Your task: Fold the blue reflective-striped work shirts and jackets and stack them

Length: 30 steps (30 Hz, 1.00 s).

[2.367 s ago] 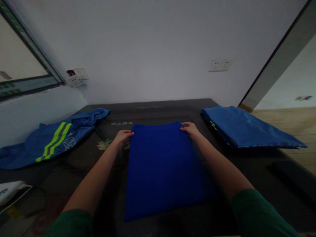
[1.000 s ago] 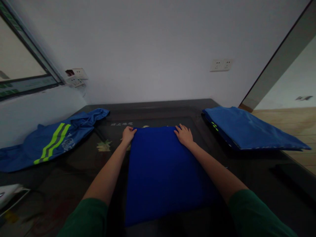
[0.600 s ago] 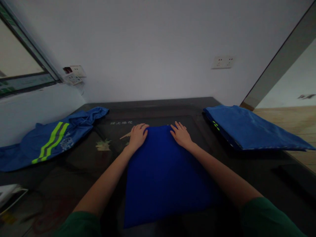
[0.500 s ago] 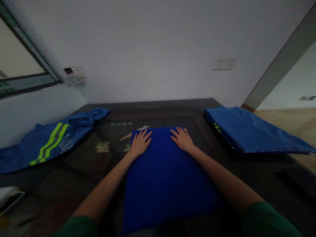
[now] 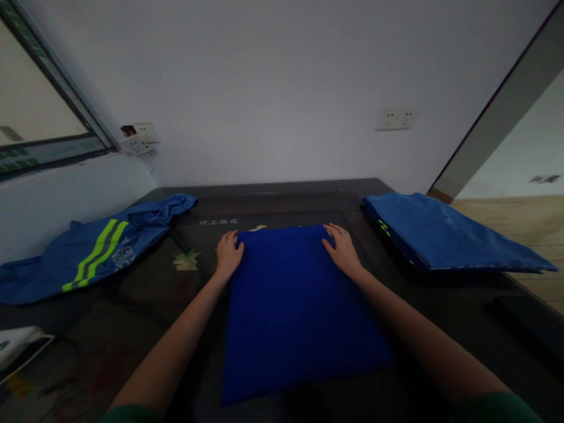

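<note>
A folded dark blue cloth lies flat on the dark table, its narrower end away from me. At its far left corner is my left hand, thumb apart from the fingers, touching the edge. My right hand is at the far right corner, fingers spread and fingertips on the cloth's edge. Neither hand visibly grips the fabric.
A crumpled blue garment with yellow-green stripes lies at the left. Folded blue cloth is stacked at the right. A white device sits at the near left, and a dark flat object at the near right. A wall stands behind.
Both hands have moved outward, from lying on top of the cloth to its two far corners. The view has shifted slightly.
</note>
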### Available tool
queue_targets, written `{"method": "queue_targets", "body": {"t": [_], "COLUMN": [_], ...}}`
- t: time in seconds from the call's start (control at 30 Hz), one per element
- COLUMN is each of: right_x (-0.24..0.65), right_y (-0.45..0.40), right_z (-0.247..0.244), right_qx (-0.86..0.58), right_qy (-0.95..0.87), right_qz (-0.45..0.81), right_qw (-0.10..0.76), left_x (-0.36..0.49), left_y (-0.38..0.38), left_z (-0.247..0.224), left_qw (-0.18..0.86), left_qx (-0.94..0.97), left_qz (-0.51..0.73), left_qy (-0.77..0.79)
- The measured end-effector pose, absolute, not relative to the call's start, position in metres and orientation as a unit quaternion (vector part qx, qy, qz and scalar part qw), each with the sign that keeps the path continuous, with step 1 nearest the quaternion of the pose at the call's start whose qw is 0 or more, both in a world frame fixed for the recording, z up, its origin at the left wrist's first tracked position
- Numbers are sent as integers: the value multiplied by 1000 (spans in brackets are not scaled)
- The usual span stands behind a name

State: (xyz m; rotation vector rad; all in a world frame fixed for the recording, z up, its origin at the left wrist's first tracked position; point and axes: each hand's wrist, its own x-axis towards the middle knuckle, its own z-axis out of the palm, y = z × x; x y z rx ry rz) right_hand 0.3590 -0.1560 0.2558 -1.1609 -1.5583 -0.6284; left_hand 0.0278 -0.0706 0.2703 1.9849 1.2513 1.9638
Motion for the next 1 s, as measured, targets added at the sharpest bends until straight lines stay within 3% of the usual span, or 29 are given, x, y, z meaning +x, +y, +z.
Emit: {"method": "queue_targets", "body": {"t": [0.13, 0.27, 0.53, 0.63, 0.8, 1.0], "right_x": [396, 412, 376, 372, 377, 417], "right_y": [-219, -286, -304, -292, -283, -289], "right_z": [218, 177, 164, 154, 141, 174], "right_qx": [-526, -557, -425, -388, -408, -436], "right_qy": [-657, -638, -582, -612, -678, -702], "right_qz": [-80, 219, 437, 426, 253, 87], "right_qw": [533, 484, 538, 542, 557, 556], "left_x": [-4, -22, -6, -1, 5, 54], "left_y": [-86, -95, -101, -105, -102, -115], "left_z": [275, 284, 290, 282, 259, 267], "left_qw": [325, 517, 539, 533, 518, 449], "left_qx": [596, 574, 622, 630, 615, 611], "left_qz": [623, 541, 455, 477, 525, 590], "left_qy": [389, 332, 340, 303, 278, 278]}}
